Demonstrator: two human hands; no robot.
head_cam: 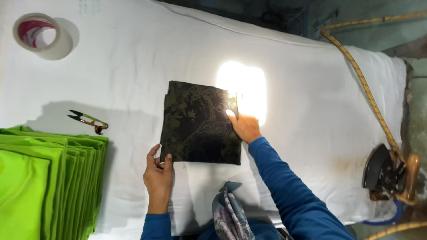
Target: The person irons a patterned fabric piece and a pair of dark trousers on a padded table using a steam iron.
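Left hand [158, 174] pinching the near corner of the folded dark leafy cloth [198, 122]; right hand [243, 125] pressing flat on its right edge, fingers loose.

You wear a long-sleeved top in a plain, saturated blue. The sleeves run all the way down both arms and end snugly at the wrists, with a slightly gathered cuff on each. Your left hand [158, 174] and right hand [243, 125] are bare: no gloves, rings or watch show. A patterned scarf [229, 212] in grey with muted pink and lilac hangs from your chest.
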